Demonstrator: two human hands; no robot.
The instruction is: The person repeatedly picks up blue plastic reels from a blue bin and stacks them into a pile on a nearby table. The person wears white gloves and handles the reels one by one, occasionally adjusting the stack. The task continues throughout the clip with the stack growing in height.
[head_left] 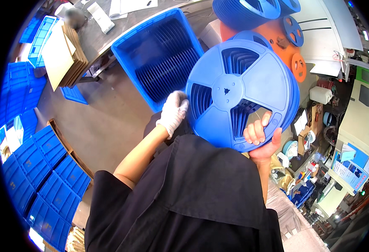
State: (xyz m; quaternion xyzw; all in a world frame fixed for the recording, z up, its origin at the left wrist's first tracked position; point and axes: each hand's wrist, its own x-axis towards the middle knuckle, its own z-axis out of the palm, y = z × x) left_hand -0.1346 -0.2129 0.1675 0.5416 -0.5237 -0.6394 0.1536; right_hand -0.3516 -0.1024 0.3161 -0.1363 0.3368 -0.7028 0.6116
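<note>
A stack of large blue plastic reels (239, 92) is held up in front of me, its flat spoked face toward the camera. My right hand (262, 136), bare, grips the lower rim with fingers hooked through a spoke opening. My left hand (174, 112), in a white glove, rests against the left edge of the stack. Behind the stack sits an open blue crate (159, 54) with ribbed walls.
More blue reels (251, 10) and an orange reel (293, 50) lie at the upper right. Stacked blue crates (46, 180) line the left floor. Cardboard sheets (65, 52) lean on a grey table (104, 40). Cluttered workbenches (340, 159) stand right.
</note>
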